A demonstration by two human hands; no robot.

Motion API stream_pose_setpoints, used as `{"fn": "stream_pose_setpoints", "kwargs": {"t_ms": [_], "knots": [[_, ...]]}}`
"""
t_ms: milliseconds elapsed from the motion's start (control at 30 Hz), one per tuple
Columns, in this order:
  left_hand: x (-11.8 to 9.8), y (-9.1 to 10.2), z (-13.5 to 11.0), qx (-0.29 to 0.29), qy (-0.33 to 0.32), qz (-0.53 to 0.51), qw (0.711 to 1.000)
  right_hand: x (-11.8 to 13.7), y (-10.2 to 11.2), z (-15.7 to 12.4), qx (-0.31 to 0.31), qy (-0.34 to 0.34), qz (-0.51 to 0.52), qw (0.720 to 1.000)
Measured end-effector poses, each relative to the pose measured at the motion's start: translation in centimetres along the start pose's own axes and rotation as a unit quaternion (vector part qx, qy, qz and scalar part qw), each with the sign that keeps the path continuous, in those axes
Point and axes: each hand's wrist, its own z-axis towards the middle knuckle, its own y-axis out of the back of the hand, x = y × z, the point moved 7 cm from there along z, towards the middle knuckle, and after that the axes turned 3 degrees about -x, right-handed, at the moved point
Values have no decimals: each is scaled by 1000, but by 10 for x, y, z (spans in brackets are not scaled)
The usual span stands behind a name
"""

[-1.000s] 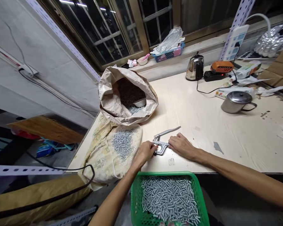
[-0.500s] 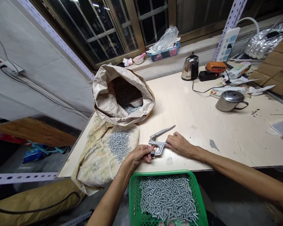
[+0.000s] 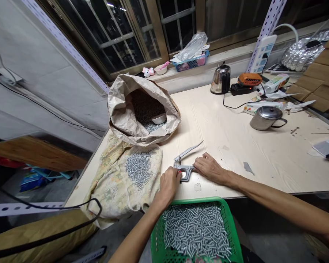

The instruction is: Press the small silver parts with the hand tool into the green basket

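A metal hand press tool [image 3: 185,160] lies on the pale table [image 3: 235,146] near its front edge, its long lever raised to the upper right. My left hand [image 3: 169,184] is curled at the tool's jaw, fingers pinched on something I cannot make out. My right hand [image 3: 209,167] rests on the tool's lower handle and holds it down. A green basket [image 3: 156,226] full of small grey metal pins sits just below the table edge, under my hands. More of the same pins lie heaped on a patterned cloth [image 3: 115,182] to the left.
An open paper sack [image 3: 120,109] of dark grains with a metal scoop stands behind the cloth. A kettle [image 3: 220,79], an orange device [image 3: 249,79], a lidded steel mug [image 3: 266,117] and papers sit at the back right. A black cable [image 3: 71,223] loops at lower left.
My left hand has moved back up against the tool's jaw, and the lever stands a little higher. The right hand has stayed on the handle. The view has shifted slightly.
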Motion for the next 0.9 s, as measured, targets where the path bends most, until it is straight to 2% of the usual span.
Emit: {"fn": "stream_pose_setpoints", "kwargs": {"t_ms": [33,100,133,167,200,233,267,300,367,400,433,533,567,600,633,667,700,733,800,900], "knots": [[-1,0,0,2,0,0,1000,0,1,1,0,-3,1,1000],[6,-8,1,84,32,-81,993,-1,3,2,5,-3,16,1000],[13,-15,2,149,60,-151,976,-1,4,3,11,-2,28,1000],[19,-21,2,213,86,-226,947,-2,4,3,19,-4,41,999],[24,-26,2,262,109,-294,913,-2,4,4,28,-7,52,998],[30,-27,2,281,125,-346,887,-3,3,4,38,-9,60,997],[37,-24,4,265,134,-378,877,-3,2,4,48,-11,64,997],[44,-18,5,223,135,-388,884,-3,1,4,57,-14,64,996],[51,-4,-2,129,120,-357,917,-4,-2,3,70,-17,60,996],[49,2,-10,101,100,-330,933,-4,-2,3,74,-19,59,995],[43,6,-21,96,68,-300,947,-5,-3,3,77,-22,58,995],[18,17,-52,138,-66,-206,966,-5,-4,2,84,-25,62,994],[17,22,-55,128,-86,-160,975,-5,-3,2,86,-25,64,994],[22,30,-53,99,-82,-109,986,-4,-3,2,88,-25,65,994],[33,39,-45,47,-56,-52,996,-4,-3,3,88,-26,66,994],[47,52,-35,-29,-12,12,999,-3,-2,3,88,-26,67,994],[61,62,-25,-88,26,66,994,-3,-2,3,87,-27,68,994],[73,67,-14,-121,53,102,986,-3,-1,3,85,-28,70,993],[90,63,9,-117,59,135,982,-2,0,4,81,-32,76,993],[101,49,29,-95,55,157,981,-3,0,5,85,-40,88,992]]}}
